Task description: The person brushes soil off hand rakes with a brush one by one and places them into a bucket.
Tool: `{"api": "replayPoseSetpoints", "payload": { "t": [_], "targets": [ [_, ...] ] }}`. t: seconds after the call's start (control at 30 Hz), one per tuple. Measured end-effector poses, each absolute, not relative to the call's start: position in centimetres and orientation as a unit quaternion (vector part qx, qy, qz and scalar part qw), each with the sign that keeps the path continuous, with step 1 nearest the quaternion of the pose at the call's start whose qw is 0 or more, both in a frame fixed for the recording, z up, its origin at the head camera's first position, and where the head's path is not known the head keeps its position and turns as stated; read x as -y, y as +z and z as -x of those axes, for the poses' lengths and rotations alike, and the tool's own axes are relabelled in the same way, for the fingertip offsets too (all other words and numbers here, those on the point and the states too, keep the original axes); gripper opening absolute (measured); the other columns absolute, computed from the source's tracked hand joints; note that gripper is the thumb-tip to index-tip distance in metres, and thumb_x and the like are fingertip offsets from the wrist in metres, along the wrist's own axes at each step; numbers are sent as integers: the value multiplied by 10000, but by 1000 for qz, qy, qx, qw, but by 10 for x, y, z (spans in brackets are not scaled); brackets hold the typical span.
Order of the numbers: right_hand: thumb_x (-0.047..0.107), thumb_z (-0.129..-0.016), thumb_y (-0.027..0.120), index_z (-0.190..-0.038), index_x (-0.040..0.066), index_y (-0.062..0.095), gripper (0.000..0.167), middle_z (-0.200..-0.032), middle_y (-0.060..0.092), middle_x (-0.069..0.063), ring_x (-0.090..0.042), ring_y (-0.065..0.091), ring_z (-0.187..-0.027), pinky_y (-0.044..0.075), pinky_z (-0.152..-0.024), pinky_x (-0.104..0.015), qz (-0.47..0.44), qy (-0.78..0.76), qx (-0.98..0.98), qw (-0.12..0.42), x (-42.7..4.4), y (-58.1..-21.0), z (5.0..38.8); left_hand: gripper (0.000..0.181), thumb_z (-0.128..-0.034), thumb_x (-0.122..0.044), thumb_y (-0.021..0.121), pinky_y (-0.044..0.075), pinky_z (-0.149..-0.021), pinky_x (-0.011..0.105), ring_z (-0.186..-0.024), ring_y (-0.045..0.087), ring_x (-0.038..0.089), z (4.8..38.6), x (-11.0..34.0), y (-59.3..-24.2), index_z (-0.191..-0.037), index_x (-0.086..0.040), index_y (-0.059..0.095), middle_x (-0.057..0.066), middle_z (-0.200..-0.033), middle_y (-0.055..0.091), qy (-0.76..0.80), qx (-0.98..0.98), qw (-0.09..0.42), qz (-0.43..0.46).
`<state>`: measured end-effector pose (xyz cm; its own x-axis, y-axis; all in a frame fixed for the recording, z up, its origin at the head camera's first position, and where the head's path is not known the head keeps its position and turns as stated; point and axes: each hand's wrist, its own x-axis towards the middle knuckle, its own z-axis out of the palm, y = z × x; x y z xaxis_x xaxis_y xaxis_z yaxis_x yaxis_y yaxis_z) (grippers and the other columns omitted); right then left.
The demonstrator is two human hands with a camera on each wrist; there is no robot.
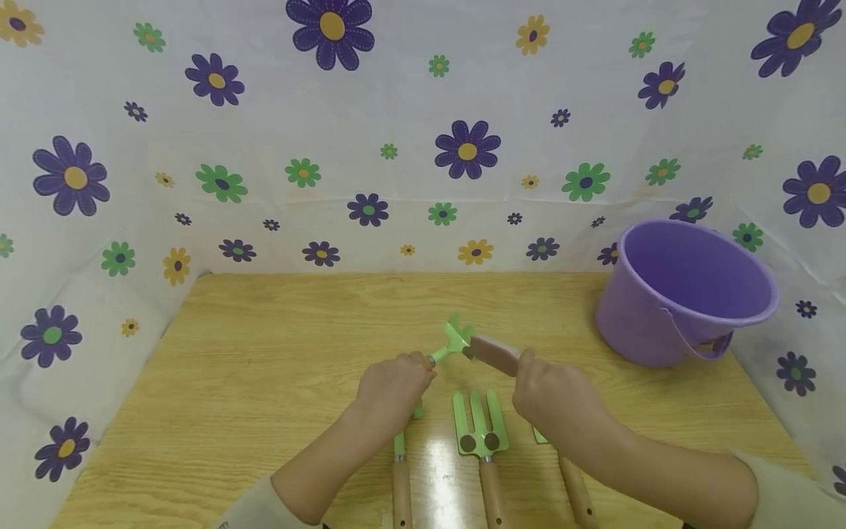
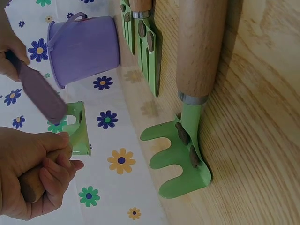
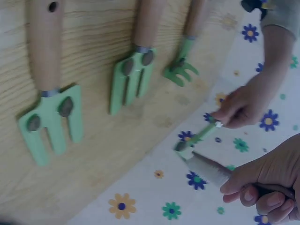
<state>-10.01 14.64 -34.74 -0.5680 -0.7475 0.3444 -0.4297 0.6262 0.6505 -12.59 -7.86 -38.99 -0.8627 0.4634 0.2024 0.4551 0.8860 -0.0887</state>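
while the left hand [image 1: 394,386] grips a small green rake [image 1: 457,336], the right hand [image 1: 555,393] holds a flat tool [image 1: 496,355] by its dark handle [image 2: 16,61]. the fingers of both hands are curled round what they hold. the rake sticks out past the left hand, with its head up off the counter [image 1: 264,353]. the flat tool points from the right hand toward the left one, and its end looks to be right at the rake's head, but i can't tell if they touch.

from the head, the left hand hides the rake's wooden handle [image 2: 33,185], but the left wrist view shows its end poking out of the fist. that view also shows a second rake [image 2: 194,176], with brown spots on it, lying below the left hand. from the head it is mostly covered up.

a green fork [image 1: 479,430] lies below and between the hands. another fork [image 3: 54,112] is under the right arm; the right wrist view shows its three prongs, which the head view hides. a purple bucket [image 1: 634,323] stands past the right hand, off to its right. the right wrist view doesn't show it. a flowery cloth [image 1: 396,95] hangs behind the hands.
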Motion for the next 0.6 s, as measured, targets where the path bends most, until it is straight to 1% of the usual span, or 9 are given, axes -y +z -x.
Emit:
{"api": "replayPoseSetpoints", "payload": {
  "t": [0.07,0.17,0.23,0.3,0.47,0.6],
  "targets": [
    [141,-630,864,-884,-106,667,406,-518,550,-53,-60,406,-350,354,-286,-196,-333,-252,847,329,-148,-342,97,311,-921,-276,614,315,-308,136,-403,295,33,126,80,-390,-705,-54,595,-13,-529,443,19,967,108,231],
    [125,-616,871,-878,-103,670,401,-501,524,-63,-67,367,-326,336,-268,-218,-311,-237,851,350,-151,-337,97,323,-913,-279,626,325,-309,144,-407,300,35,127,82,-391,-685,-55,579,-13,-527,438,19,968,113,222],
    [109,-619,870,-882,-97,676,386,-502,528,-70,-67,347,-320,335,-268,-220,-307,-225,857,348,-153,-335,99,338,-910,-275,631,309,-309,143,-406,292,38,127,83,-391,-665,-53,560,-14,-517,418,13,969,115,220],
    [35,-622,853,-883,-82,690,329,-508,542,-76,-63,319,-315,329,-265,-222,-305,-212,863,343,-155,-335,100,349,-909,-276,634,301,-306,146,-404,287,41,127,83,-391,-654,-54,548,-13,-509,406,12,967,121,222],
    [38,-645,845,-892,-80,691,314,-515,557,-77,-50,278,-320,306,-267,-203,-304,-204,869,332,-158,-336,102,334,-905,-277,639,297,-306,140,-399,309,43,129,83,-394,-674,-47,565,-5,-517,420,7,967,124,223],
    [32,-652,845,-868,-116,659,321,-485,514,-76,-46,255,-317,287,-261,-201,-306,-184,868,346,-160,-339,106,338,-914,-282,627,309,-305,150,-400,324,46,130,82,-395,-682,-43,570,-5,-528,419,5,968,117,222]
  ]
}}
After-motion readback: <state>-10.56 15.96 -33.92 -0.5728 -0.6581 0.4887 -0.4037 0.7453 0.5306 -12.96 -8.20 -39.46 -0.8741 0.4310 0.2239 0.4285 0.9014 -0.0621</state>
